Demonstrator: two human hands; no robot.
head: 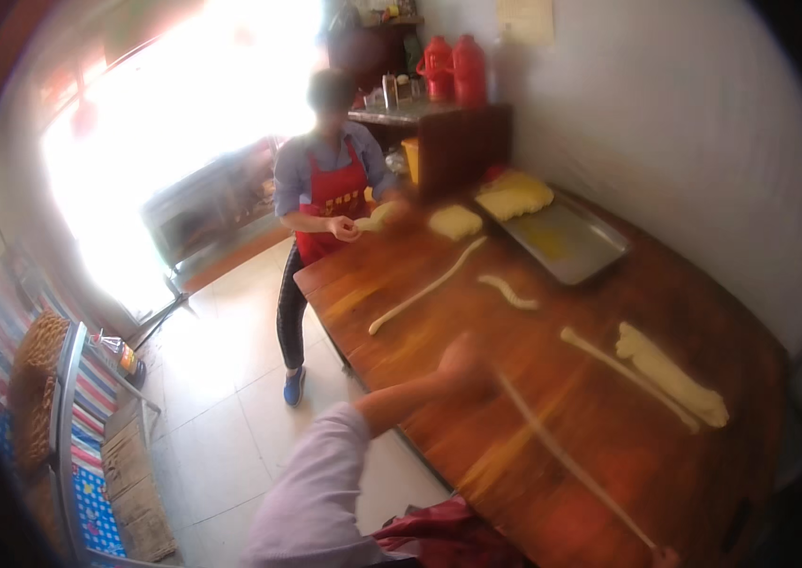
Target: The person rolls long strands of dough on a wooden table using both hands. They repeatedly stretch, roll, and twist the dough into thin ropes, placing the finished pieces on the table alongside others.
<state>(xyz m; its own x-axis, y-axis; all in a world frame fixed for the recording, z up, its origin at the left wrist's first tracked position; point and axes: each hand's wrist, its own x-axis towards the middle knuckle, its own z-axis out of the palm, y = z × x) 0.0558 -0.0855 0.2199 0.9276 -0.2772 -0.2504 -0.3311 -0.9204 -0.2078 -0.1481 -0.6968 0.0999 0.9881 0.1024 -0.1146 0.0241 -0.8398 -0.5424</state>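
A long, thin rope of dough (pixel 571 465) stretches slantwise over the wooden table (pixel 415 376). My left hand (pixel 467 362), blurred, is at its upper end, closed on the dough. At the lower end, by the picture's bottom edge, only the fingers of my right hand (pixel 665 556) show, touching the rope. Another dough strip (pixel 628 380) lies beside a thick dough log (pixel 670 376) at the right. A short twisted dough piece (pixel 507 292) and a long thin strip (pixel 429 287) lie farther up, near a flat dough lump (pixel 455 222).
A metal tray (pixel 571 241) with a large dough mass (pixel 514 194) stands by the wall. Across the table's corner, a co-worker in a red apron (pixel 337 192) holds dough. Red thermos flasks (pixel 468 71) stand on a cabinet; a folding table (pixel 67 397) is at the left.
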